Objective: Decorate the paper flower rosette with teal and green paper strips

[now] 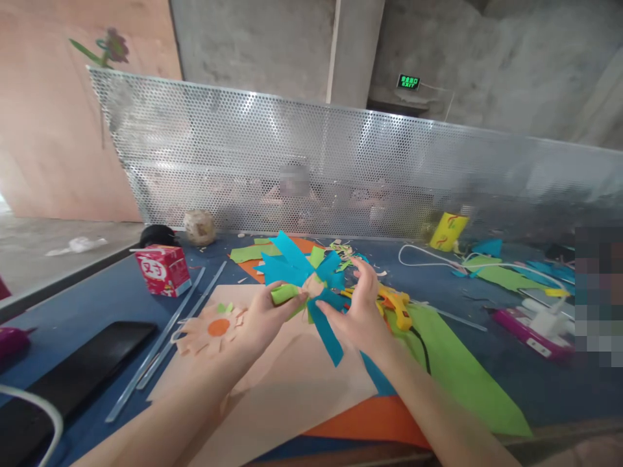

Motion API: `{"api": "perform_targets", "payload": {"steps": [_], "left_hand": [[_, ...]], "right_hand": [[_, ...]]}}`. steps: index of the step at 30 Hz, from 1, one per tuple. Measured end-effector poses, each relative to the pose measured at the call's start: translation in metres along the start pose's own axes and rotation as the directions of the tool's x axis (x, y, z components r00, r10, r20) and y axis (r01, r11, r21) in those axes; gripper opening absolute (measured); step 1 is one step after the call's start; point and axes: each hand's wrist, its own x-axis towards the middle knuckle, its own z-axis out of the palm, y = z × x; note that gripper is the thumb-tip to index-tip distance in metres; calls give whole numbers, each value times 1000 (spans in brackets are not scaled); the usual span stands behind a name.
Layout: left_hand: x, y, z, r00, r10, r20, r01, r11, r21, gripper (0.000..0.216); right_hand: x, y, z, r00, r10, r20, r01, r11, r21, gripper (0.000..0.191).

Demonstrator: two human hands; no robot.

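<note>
A flower of blue and green felt-like strips (287, 259) with a beige middle is up in front of me, over the beige sheet. My left hand (267, 311) is closed on it, pinching a rolled green piece (285, 294) at its left side. On the other side, my right hand (357, 305) has its fingers spread, and the thumb tip reaches a blue strip (327, 334) that hangs down. A second, beige flower (202, 331) with an orange centre lies beside my left wrist. Behind my right hand rests a yellow glue gun (396, 305).
Under my arms lie a beige sheet (311, 395), an orange sheet (374, 421) and a green sheet (467, 370). Clear glue sticks (160, 344), a black phone (87, 366) and a red box (163, 269) are left. A purple power strip (533, 334) sits right; a perforated metal screen (233, 155) stands behind.
</note>
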Motion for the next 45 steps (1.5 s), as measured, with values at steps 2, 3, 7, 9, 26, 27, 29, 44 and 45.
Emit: {"api": "perform_targets", "payload": {"steps": [2, 3, 7, 9, 26, 27, 29, 44, 45], "left_hand": [[-2, 2, 1, 1000, 1, -4, -1, 1000, 13, 25], [-3, 3, 1, 1000, 4, -1, -4, 1000, 12, 25], [-5, 5, 2, 1000, 9, 3, -9, 1000, 13, 25], [-5, 4, 2, 1000, 14, 1, -14, 1000, 21, 26], [-3, 1, 2, 1000, 3, -18, -2, 997, 71, 29], [-2, 0, 2, 1000, 3, -20, -2, 998, 66, 29], [-2, -2, 2, 1000, 6, -22, -5, 999, 50, 29], [-8, 13, 6, 985, -65, -162, 84, 990, 113, 26], [-8, 13, 6, 984, -66, -168, 86, 990, 114, 26]], "right_hand": [[-1, -2, 1, 1000, -7, 12, 7, 1000, -4, 75], [-1, -3, 1, 1000, -11, 21, 12, 1000, -6, 74], [-2, -4, 1, 999, -32, 15, 32, 999, -8, 73], [-1, -3, 1, 1000, -31, 0, 31, 999, -8, 73], [0, 1, 3, 1000, 2, 28, -1, 1000, -28, 73], [0, 1, 3, 1000, 0, 26, 0, 1000, -20, 73], [-1, 0, 3, 1000, -2, 29, 2, 1000, -5, 73], [-3, 0, 7, 998, 34, 60, -35, 999, 4, 74], [-3, 0, 7, 998, 24, 56, -24, 1000, 5, 74]]}}
